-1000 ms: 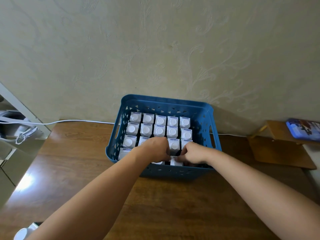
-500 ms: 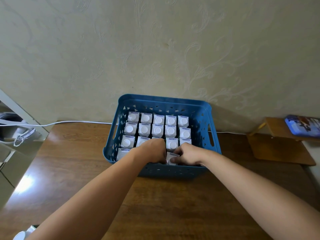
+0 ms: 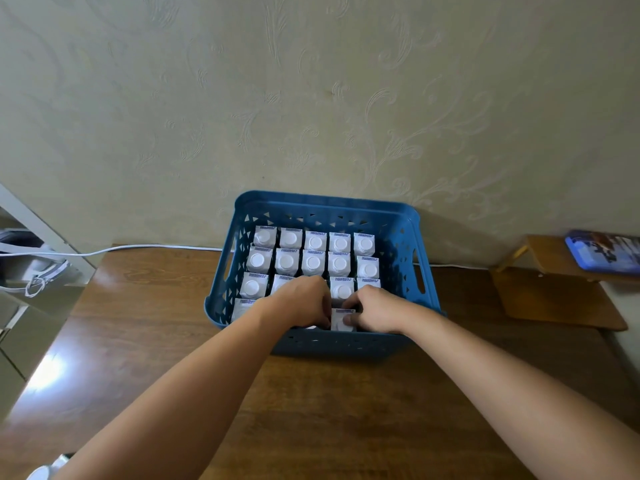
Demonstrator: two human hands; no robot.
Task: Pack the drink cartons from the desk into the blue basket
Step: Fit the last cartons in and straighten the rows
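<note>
The blue basket (image 3: 398, 216) stands on the wooden desk against the wall. Several white drink cartons (image 3: 313, 263) with round caps stand upright in rows inside it. Both my hands are inside the basket at its near row. My left hand (image 3: 303, 301) is curled over cartons in the near middle, and what it grips is hidden. My right hand (image 3: 375, 311) pinches the top of one white carton (image 3: 341, 320) in the near row, thumb on its face. The cartons under my hands are mostly hidden.
A white cable (image 3: 138, 249) runs along the desk's back edge to the left. A small wooden stand (image 3: 554, 299) with a blue tin (image 3: 602, 251) sits at the right. A white object (image 3: 38, 474) peeks in at the bottom left corner.
The camera has tilted slightly. My hands stay in the basket's near row; the carton between them has shifted and its top now shows more clearly under my right fingers.
</note>
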